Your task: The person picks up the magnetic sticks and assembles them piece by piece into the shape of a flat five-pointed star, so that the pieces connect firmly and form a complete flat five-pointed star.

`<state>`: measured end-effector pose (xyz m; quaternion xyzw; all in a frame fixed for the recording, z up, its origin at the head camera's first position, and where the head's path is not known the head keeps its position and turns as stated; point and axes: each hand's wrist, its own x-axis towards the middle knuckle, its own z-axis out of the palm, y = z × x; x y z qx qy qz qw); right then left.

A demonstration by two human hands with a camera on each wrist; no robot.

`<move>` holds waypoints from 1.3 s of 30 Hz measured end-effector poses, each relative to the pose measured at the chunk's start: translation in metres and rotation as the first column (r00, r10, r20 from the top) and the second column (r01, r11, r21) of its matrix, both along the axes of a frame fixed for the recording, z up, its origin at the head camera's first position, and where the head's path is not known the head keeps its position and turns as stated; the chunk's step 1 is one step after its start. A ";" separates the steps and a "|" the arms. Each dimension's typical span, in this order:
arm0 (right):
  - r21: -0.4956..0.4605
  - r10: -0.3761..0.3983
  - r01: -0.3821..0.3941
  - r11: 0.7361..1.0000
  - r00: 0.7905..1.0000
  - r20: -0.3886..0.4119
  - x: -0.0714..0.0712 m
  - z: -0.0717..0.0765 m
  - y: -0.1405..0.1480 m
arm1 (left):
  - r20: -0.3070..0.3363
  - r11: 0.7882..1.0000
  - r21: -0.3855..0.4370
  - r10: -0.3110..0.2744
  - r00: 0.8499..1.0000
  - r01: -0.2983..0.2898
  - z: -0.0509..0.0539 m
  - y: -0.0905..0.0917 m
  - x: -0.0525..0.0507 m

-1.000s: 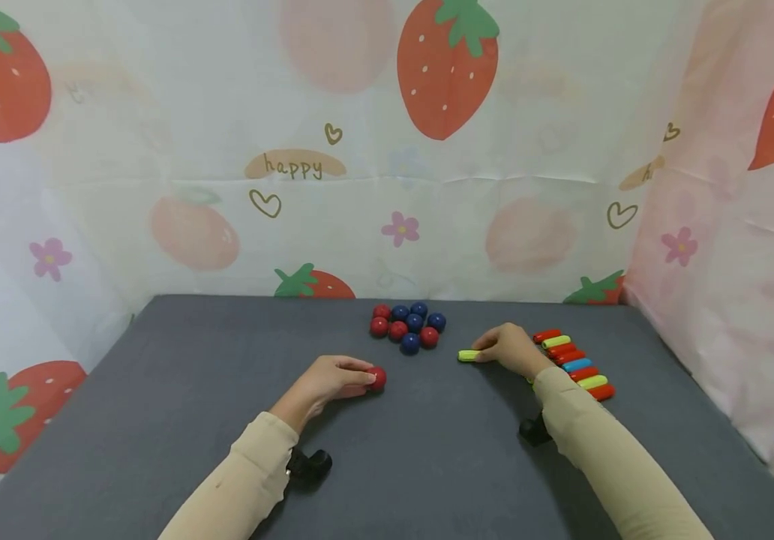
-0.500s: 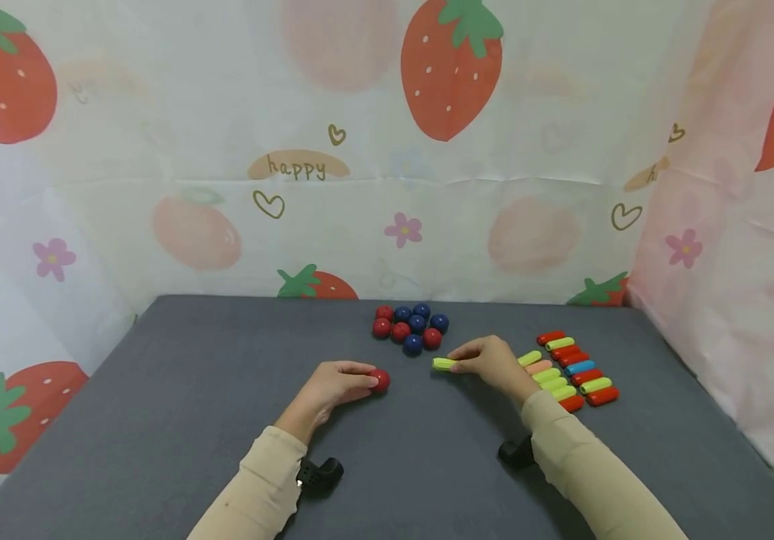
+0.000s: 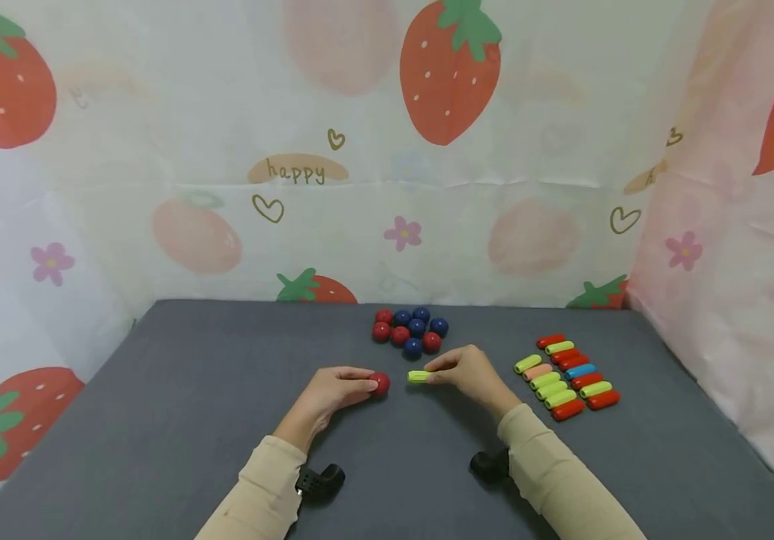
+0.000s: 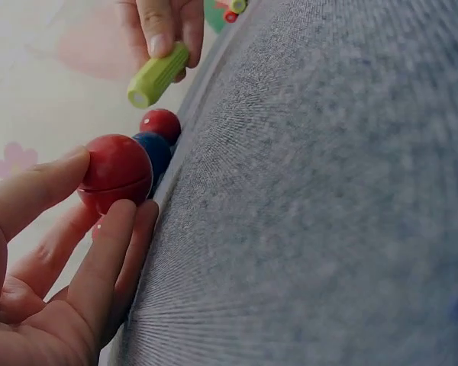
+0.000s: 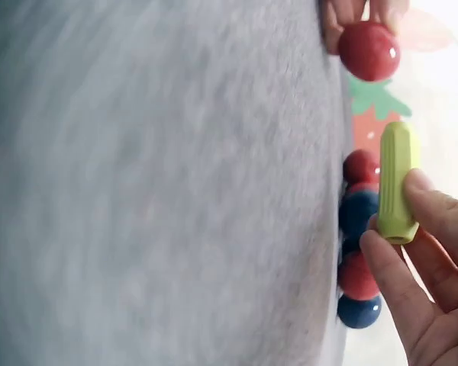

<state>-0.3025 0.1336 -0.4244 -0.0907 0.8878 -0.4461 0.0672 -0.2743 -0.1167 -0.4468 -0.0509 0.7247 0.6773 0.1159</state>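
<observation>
My left hand point(image 3: 334, 394) pinches a red ball point(image 3: 379, 384) between thumb and fingers, low over the grey table. In the left wrist view a seam line runs round that red ball point(image 4: 116, 174). My right hand point(image 3: 469, 375) holds a yellow-green ribbed stick point(image 3: 418, 376) by its right end, the free end pointing at the ball with a small gap between. From the right wrist view, the stick point(image 5: 398, 183) shows grooved sides and a hole in its near end. Behind both hands lies a cluster of red and dark blue balls point(image 3: 417, 328).
To the right, red, yellow-green, blue and orange sticks point(image 3: 568, 376) lie in two slanting rows on the grey table point(image 3: 157, 420). A strawberry-print cloth point(image 3: 387, 165) hangs behind the table and at its sides. Black wrist cameras point(image 3: 320, 481) sit under both forearms.
My right hand has carried the yellow-green stick leftward and nearer, away from the stick rows and close to the red ball. The left hand stays almost still with its ball.
</observation>
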 end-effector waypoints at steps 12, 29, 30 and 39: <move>-0.010 0.001 -0.001 1.000 1.000 -0.003 0.010 0.001 -0.016 | 0.005 1.000 -0.007 0.003 1.000 -0.003 0.000 0.001 0.002; -0.022 0.019 -0.020 1.000 1.000 -0.015 0.010 0.001 -0.024 | 0.008 0.998 0.016 -0.057 0.998 0.057 0.004 0.002 0.004; -0.023 0.018 -0.018 1.000 1.000 -0.015 0.010 0.001 -0.025 | 0.007 0.998 0.020 -0.060 0.998 0.059 0.003 0.002 0.004; -0.053 -0.037 0.036 0.998 0.999 -0.022 0.009 0.000 -0.028 | 0.019 0.996 0.080 -0.049 0.999 0.048 0.001 -0.002 0.001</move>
